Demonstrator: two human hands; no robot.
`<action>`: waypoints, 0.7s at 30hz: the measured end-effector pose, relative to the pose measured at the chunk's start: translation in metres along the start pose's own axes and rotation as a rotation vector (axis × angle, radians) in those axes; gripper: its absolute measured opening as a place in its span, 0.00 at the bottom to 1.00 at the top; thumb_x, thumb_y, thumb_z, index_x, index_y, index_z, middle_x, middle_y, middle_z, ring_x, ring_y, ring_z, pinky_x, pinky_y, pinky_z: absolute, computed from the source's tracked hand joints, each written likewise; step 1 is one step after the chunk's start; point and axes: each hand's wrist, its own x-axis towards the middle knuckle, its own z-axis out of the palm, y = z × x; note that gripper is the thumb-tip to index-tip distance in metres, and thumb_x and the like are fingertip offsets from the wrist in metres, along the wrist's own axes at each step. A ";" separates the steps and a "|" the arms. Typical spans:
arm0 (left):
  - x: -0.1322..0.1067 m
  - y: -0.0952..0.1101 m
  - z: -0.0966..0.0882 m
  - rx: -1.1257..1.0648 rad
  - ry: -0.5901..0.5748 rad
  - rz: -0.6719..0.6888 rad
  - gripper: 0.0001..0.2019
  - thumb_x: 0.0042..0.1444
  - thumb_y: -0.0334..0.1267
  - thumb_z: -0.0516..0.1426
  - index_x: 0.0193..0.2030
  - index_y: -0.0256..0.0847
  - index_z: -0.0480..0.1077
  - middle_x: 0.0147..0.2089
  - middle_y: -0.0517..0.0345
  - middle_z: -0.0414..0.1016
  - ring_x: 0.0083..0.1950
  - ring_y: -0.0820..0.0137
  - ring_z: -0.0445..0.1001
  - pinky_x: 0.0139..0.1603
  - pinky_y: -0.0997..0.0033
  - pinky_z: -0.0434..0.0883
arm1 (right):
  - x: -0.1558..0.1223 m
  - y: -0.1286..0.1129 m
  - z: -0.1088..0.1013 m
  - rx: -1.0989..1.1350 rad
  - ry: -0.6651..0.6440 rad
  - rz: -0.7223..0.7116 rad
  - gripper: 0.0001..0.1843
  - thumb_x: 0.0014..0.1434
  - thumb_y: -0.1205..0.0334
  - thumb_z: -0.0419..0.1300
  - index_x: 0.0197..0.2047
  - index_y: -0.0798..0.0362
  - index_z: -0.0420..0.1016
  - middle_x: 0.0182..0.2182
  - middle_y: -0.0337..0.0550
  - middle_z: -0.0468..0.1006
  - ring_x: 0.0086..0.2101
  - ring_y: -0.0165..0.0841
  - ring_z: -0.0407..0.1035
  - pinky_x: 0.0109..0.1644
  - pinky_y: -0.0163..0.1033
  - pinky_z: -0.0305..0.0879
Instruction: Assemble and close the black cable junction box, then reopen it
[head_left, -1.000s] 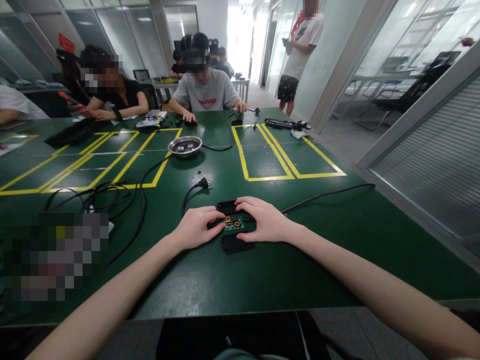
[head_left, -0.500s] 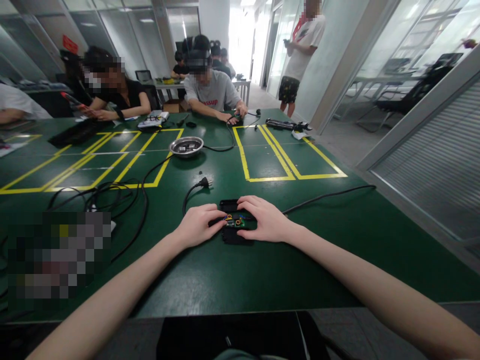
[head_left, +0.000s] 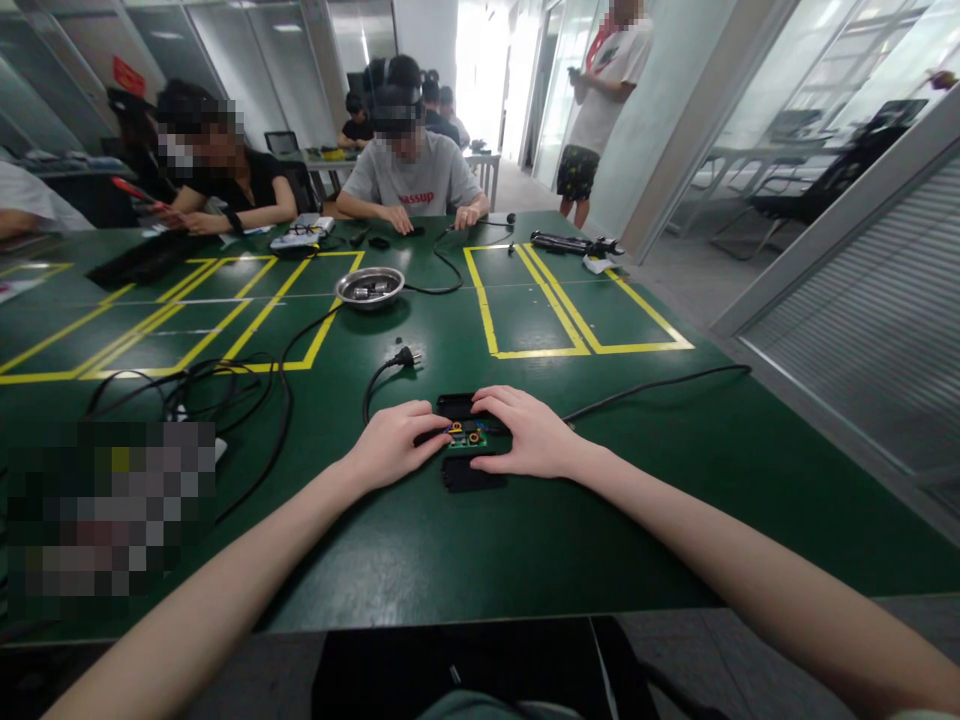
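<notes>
A small green circuit board (head_left: 466, 438) with ring-shaped coils and coloured wires lies in front of me. My left hand (head_left: 394, 440) pinches its left end, where a black cable part shows between thumb and fingers. My right hand (head_left: 529, 435) arches around the right end, thumb and fingers spread apart. Its fingertips reach the black case half (head_left: 454, 404) behind the board, and its thumb lies over the other black case half (head_left: 472, 474) in front. Whether those fingertips press on the cases I cannot tell. A black cable (head_left: 652, 387) runs off rightward from behind my right hand.
A black power plug (head_left: 406, 357) lies beyond my left hand. Farther back stands a metal bowl (head_left: 369, 287) holding metal parts. Coiled black cables (head_left: 202, 390) and a blurred-out patch are at left. Yellow tape (head_left: 540, 353) marks the green table. Co-workers sit across; another person stands behind.
My hands stay around the board almost unmoved; the board and front case half now show a gap between them. The co-worker opposite has drawn their hands apart. The view has shifted slightly.
</notes>
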 end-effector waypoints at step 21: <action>-0.001 0.002 -0.004 0.016 0.115 0.011 0.10 0.69 0.40 0.59 0.42 0.40 0.81 0.35 0.57 0.78 0.33 0.72 0.76 0.35 0.75 0.70 | -0.004 0.020 -0.032 -0.086 -0.081 -0.118 0.02 0.62 0.65 0.60 0.36 0.51 0.73 0.39 0.48 0.78 0.42 0.40 0.71 0.45 0.43 0.69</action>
